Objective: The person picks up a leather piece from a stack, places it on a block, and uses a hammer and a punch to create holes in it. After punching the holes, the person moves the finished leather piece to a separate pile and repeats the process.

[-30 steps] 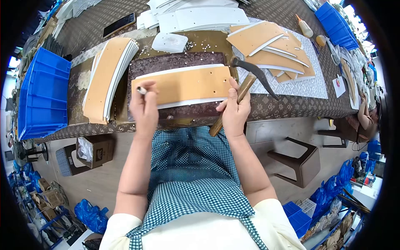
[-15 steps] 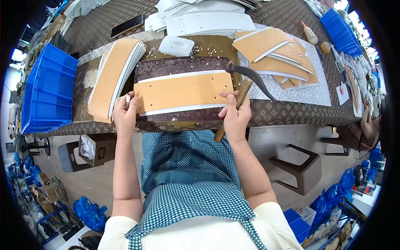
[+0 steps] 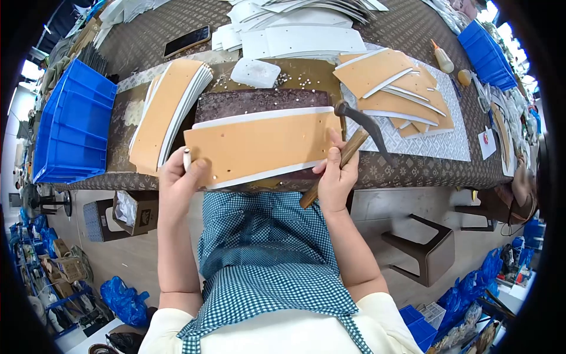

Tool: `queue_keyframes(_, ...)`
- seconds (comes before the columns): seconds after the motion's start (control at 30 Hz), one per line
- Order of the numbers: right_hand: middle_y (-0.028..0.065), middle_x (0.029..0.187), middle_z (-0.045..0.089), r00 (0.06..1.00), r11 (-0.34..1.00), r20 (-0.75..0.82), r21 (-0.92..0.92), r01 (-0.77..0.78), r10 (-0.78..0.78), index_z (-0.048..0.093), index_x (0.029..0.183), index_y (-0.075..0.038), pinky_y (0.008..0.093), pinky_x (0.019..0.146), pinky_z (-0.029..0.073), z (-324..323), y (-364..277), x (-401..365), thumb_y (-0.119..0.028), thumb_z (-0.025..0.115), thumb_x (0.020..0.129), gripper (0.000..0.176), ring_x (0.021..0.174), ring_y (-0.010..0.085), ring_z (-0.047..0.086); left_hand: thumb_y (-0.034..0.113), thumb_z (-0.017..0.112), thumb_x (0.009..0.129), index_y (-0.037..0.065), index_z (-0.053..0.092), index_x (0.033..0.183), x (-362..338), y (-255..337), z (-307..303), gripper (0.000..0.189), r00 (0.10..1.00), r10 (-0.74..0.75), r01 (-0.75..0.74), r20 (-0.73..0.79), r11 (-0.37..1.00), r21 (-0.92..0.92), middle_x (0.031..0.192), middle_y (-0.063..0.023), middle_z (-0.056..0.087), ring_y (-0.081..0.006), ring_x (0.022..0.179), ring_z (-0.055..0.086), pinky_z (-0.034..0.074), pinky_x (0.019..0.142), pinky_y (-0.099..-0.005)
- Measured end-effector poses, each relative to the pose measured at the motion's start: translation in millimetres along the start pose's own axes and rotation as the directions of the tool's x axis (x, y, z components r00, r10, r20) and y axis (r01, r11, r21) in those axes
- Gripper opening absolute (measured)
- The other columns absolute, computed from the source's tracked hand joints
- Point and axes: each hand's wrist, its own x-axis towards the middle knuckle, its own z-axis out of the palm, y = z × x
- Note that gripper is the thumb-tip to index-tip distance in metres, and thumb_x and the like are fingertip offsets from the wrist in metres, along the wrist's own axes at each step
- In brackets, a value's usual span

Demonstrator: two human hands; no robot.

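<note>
A long tan panel with white sheet beneath it [image 3: 259, 144] is tilted over the dark work board [image 3: 259, 103], with a few small holes near its ends. My left hand [image 3: 181, 182] pinches its left end and also keeps a short pale metal rod [image 3: 187, 158] between the fingers. At the other end, my right hand [image 3: 337, 183] grips the wooden handle of a hammer with a curved dark head [image 3: 370, 127], its fingers at the panel's right edge. Small white punched bits [image 3: 292, 79] lie behind the board, beside a white translucent piece [image 3: 254, 73].
A stack of tan and white panels [image 3: 168, 112] lies left of the board, near a blue bin [image 3: 79, 124]. More panels [image 3: 401, 88] are spread on patterned paper at the right. White sheets [image 3: 312, 40], a phone [image 3: 187, 42] and a glue bottle [image 3: 442, 58] lie farther back.
The panel's left end has come toward me and tilted off the board, drawn by my left hand. My right hand and the hammer have shifted slightly toward me.
</note>
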Motion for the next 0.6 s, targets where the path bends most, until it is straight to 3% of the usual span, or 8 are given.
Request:
queue_keyframes(0.13, 0.0222, 0.135, 0.058, 0.998, 0.997, -0.060, 0.071, 0.024, -0.020, 0.045, 0.112, -0.001, 0.0213, 0.054, 0.049, -1.2, 6.9, -2.2, -0.013, 0.045, 0.104, 0.014, 0.056, 0.0085, 0.056, 0.015, 0.069, 0.094, 0.003, 0.066, 0.111, 19.4, 14.3, 3.2, 0.021, 0.910, 0.369, -0.377, -0.190, 0.926, -0.009, 0.092, 0.0032, 0.067, -0.0031, 0.077, 0.057, 0.041, 0.061, -0.0175)
queue_keyframes(0.23, 0.0213, 0.134, 0.058, 0.998, 0.995, -0.067, 0.095, 0.011, -0.005, 0.047, 0.112, -0.001, 0.0217, 0.054, 0.050, -0.5, 8.0, -0.9, -0.012, 0.045, 0.104, 0.014, 0.055, 0.0085, 0.057, 0.013, 0.068, 0.095, 0.005, 0.066, 0.106, 46.0, 26.8, 14.5, 0.014, 0.893, 0.343, -0.422, -0.291, 0.862, -0.280, 0.095, 0.0001, 0.069, -0.0059, 0.081, 0.064, 0.048, 0.058, -0.0210)
queue_keyframes(0.37, 0.0191, 0.133, 0.060, 0.999, 0.998, -0.049, 0.059, 0.016, -0.013, 0.048, 0.115, 0.000, 0.0217, 0.055, 0.051, -0.4, 5.9, -0.6, -0.014, 0.046, 0.104, 0.017, 0.055, 0.0081, 0.057, 0.015, 0.065, 0.096, 0.007, 0.065, 0.101, 93.9, 55.7, 84.6, 0.009, 0.951, 0.220, -0.299, -0.217, 0.834, -0.464, 0.086, 0.0007, 0.067, -0.0062, 0.064, 0.060, 0.045, 0.050, -0.0204)
queue_keyframes(0.4, 0.0179, 0.132, 0.061, 0.999, 0.999, -0.045, 0.044, 0.002, 0.000, 0.048, 0.117, 0.001, 0.0217, 0.055, 0.051, -0.7, 4.3, -0.6, -0.015, 0.046, 0.104, 0.020, 0.056, 0.0080, 0.058, 0.015, 0.063, 0.097, 0.003, 0.063, 0.104, 112.5, 53.4, 99.7, 0.014, 0.972, 0.235, -0.211, -0.016, 0.842, -0.497, 0.087, -0.0022, 0.067, -0.0071, 0.063, 0.059, 0.048, 0.052, -0.0219)
queue_keyframes(0.43, 0.0173, 0.131, 0.061, 0.999, 0.999, -0.046, 0.054, -0.006, 0.009, 0.048, 0.118, 0.001, 0.0217, 0.055, 0.051, -1.0, 4.6, -0.5, -0.015, 0.046, 0.105, 0.021, 0.057, 0.0081, 0.058, 0.017, 0.060, 0.099, -0.003, 0.058, 0.120, 109.7, 74.1, 132.7, 0.029, 0.983, 0.180, -0.181, -0.033, 0.924, -0.337, 0.099, -0.0080, 0.067, -0.0107, 0.070, 0.064, 0.052, 0.057, -0.0238)
queue_keyframes(0.47, 0.0168, 0.131, 0.061, 0.999, 0.998, -0.043, 0.065, -0.019, 0.022, 0.049, 0.119, 0.002, 0.0217, 0.055, 0.051, -0.2, 5.2, -1.2, -0.015, 0.045, 0.105, 0.022, 0.058, 0.0081, 0.058, 0.019, 0.057, 0.100, -0.008, 0.049, 0.135, 116.2, 77.7, 148.1, 0.045, 0.957, 0.262, -0.204, 0.124, 0.912, -0.355, 0.116, -0.0144, 0.064, -0.0149, 0.078, 0.068, 0.054, 0.062, -0.0243)
queue_keyframes(0.53, 0.0165, 0.133, 0.061, 0.998, 0.996, -0.043, 0.079, -0.035, 0.039, 0.047, 0.117, 0.002, 0.0229, 0.053, 0.051, -0.8, 6.1, -0.8, -0.012, 0.047, 0.103, 0.020, 0.057, 0.0086, 0.058, 0.021, 0.051, 0.103, -0.003, 0.044, 0.143, 126.4, 71.3, 159.2, 0.047, 0.947, 0.238, -0.194, 0.216, 0.959, -0.207, 0.132, -0.0182, 0.059, -0.0188, 0.089, 0.070, 0.058, 0.071, -0.0293)
queue_keyframes(0.6, 0.0149, 0.130, 0.062, 0.997, 0.995, -0.051, 0.089, -0.046, 0.051, 0.047, 0.122, 0.003, 0.0219, 0.054, 0.049, 2.0, 3.7, -1.3, -0.011, 0.047, 0.103, 0.023, 0.057, 0.0081, 0.056, 0.018, 0.057, 0.101, -0.003, 0.055, 0.133, 127.2, 56.8, 151.4, 0.038, 0.935, 0.246, -0.189, 0.254, 0.955, -0.229, 0.114, -0.0096, 0.068, -0.0127, 0.081, 0.067, 0.055, 0.066, -0.0249)
